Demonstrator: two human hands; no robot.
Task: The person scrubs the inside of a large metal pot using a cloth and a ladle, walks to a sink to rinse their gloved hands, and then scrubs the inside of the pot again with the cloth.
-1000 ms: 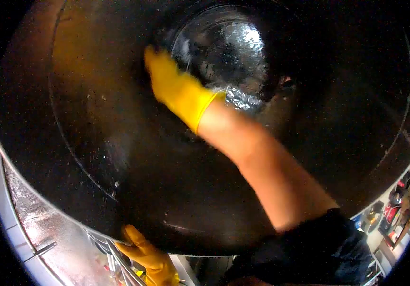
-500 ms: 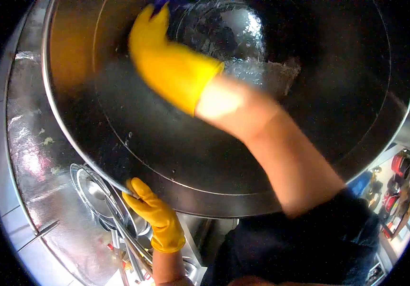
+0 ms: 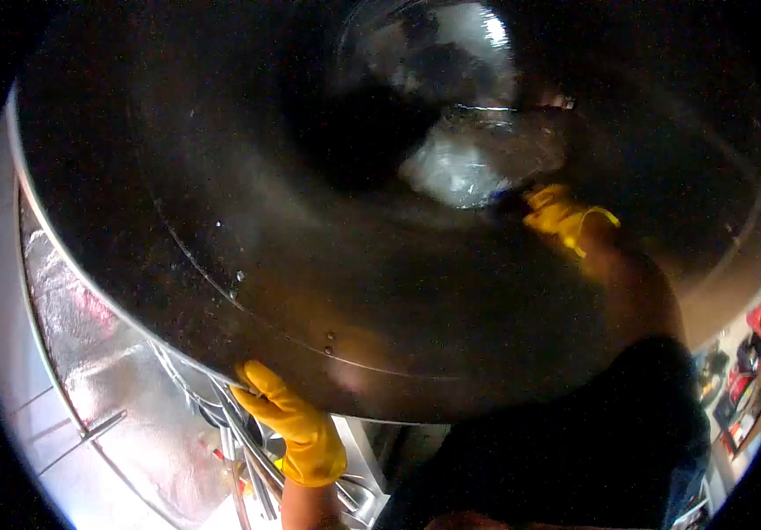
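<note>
A very large, dark metal pan (image 3: 292, 230) fills most of the head view, its pale rim (image 3: 80, 269) curving down the left side. Water (image 3: 460, 172) glistens deep inside it. My left hand (image 3: 296, 428), in a yellow rubber glove, grips the near-left rim, fingers bent over the edge. Inside the pan, my right hand (image 3: 562, 216) reaches low near the water's right side, also in a yellow glove. Its fingers are closed against a dark bluish thing (image 3: 509, 201) that is too dim to name.
Metal utensils with long handles (image 3: 252, 468) lie under the left rim on a shiny metal surface (image 3: 142, 424). Red and dark items (image 3: 743, 371) stand on a shelf at far right. My dark clothing (image 3: 557, 450) is close to the near rim.
My right hand has swept from the pan's upper left to the right of the water, deeper in. My left hand stays on the rim. The pan appears larger and darker in view.
</note>
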